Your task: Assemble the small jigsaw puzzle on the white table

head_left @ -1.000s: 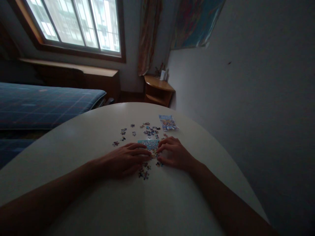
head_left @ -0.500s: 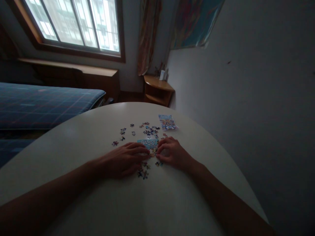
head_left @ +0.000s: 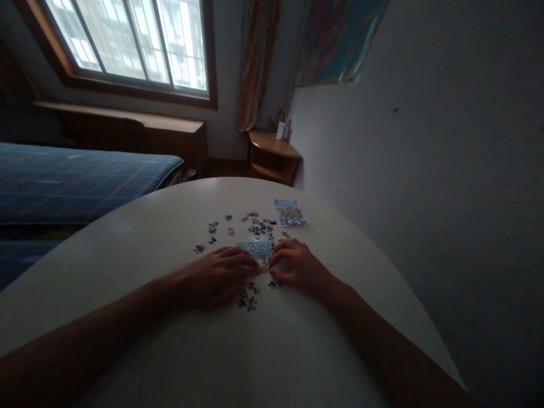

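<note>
A partly joined puzzle (head_left: 256, 247) with a light blue top lies on the white table (head_left: 170, 351). My left hand (head_left: 216, 276) rests palm down over its left side, fingertips touching the lower pieces. From the right, my right hand (head_left: 300, 264) bends its thumb and fingers toward each other at the puzzle's lower right edge; any piece between them is too small to make out. Loose pieces (head_left: 260, 228) are heaped just beyond the puzzle, and more pieces (head_left: 248, 300) lie on the near side, beside my left hand.
A printed picture sheet (head_left: 290, 213) lies beyond my right hand. Several scattered pieces (head_left: 212, 227) sit at the back left of the table. Past the table are a bed (head_left: 85, 181), a small corner cabinet (head_left: 274, 144) and, on the right, a wall.
My right hand's fingertips have shifted very slightly left and inward at the puzzle's lower edge. My left hand has stayed almost still.
</note>
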`<state>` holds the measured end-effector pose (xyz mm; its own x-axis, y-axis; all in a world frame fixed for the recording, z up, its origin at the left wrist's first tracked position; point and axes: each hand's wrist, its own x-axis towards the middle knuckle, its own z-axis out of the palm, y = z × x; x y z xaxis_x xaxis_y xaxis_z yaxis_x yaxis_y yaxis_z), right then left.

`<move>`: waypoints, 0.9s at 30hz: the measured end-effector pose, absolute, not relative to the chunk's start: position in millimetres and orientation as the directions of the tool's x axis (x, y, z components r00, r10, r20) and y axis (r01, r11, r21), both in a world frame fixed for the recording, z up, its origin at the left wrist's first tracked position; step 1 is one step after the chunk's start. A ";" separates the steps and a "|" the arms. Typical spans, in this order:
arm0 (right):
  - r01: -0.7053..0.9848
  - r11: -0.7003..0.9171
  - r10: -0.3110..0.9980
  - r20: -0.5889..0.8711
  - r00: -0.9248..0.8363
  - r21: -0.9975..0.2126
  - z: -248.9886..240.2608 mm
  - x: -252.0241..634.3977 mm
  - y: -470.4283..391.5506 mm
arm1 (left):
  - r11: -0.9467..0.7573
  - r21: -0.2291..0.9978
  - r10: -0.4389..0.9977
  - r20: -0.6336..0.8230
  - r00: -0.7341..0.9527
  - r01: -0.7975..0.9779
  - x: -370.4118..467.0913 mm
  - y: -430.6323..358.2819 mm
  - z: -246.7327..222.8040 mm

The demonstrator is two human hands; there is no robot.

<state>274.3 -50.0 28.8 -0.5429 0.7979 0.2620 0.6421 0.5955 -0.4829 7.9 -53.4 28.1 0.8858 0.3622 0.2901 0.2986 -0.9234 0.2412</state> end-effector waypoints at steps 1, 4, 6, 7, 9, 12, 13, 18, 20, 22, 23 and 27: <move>0.643 0.598 0.797 0.270 -0.540 -0.478 28.5 273.8 -50.2 | -0.923 0.237 0.363 0.288 0.886 0.301 7.8 -53.4 28.0; 0.650 0.605 0.795 0.298 -0.528 -0.461 27.0 272.5 -50.5 | -0.920 0.225 0.375 0.274 0.886 0.320 7.3 -53.3 26.3; 0.653 0.606 0.794 0.306 -0.525 -0.454 25.6 272.2 -50.4 | -0.917 0.222 0.386 0.277 0.880 0.332 6.9 -53.1 24.6; 0.656 0.605 0.796 0.308 -0.522 -0.451 25.0 272.3 -50.3 | -0.916 0.222 0.389 0.283 0.877 0.335 6.9 -53.0 23.9; 0.660 0.605 0.796 0.315 -0.517 -0.446 23.8 272.6 -50.0 | -0.915 0.227 0.391 0.300 0.870 0.333 6.9 -52.9 23.4; 0.660 0.614 0.789 0.327 -0.520 -0.433 22.9 273.4 -49.8 | -0.913 0.235 0.394 0.296 0.870 0.334 7.4 -53.5 25.5; 0.660 0.618 0.786 0.330 -0.523 -0.428 22.8 273.5 -49.9 | -0.912 0.236 0.395 0.291 0.871 0.335 7.6 -53.8 26.6; 0.644 0.647 0.763 0.343 -0.548 -0.409 24.2 274.6 -50.4 | -0.912 0.244 0.394 0.296 0.870 0.330 8.0 -54.6 29.0; 0.631 0.664 0.747 0.341 -0.570 -0.401 25.2 275.7 -50.3 | -0.912 0.233 0.397 0.285 0.873 0.339 7.8 -54.5 27.8; 0.619 0.687 0.727 0.343 -0.595 -0.381 25.9 277.4 -49.9 | -0.911 0.216 0.403 0.271 0.874 0.352 7.6 -54.5 26.3; 0.613 0.701 0.713 0.349 -0.608 -0.365 26.2 278.2 -49.8 | -0.910 0.210 0.406 0.269 0.873 0.358 7.5 -54.4 25.6; 0.587 0.756 0.654 0.353 -0.669 -0.289 27.9 280.7 -49.9 | -0.913 0.207 0.397 0.258 0.881 0.351 7.2 -54.1 25.0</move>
<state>280.7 -49.9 27.9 -0.6691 0.6541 0.3527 0.5871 0.7563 -0.2888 7.2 -54.1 25.0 0.8808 0.3968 0.2584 0.3507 -0.9133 0.2072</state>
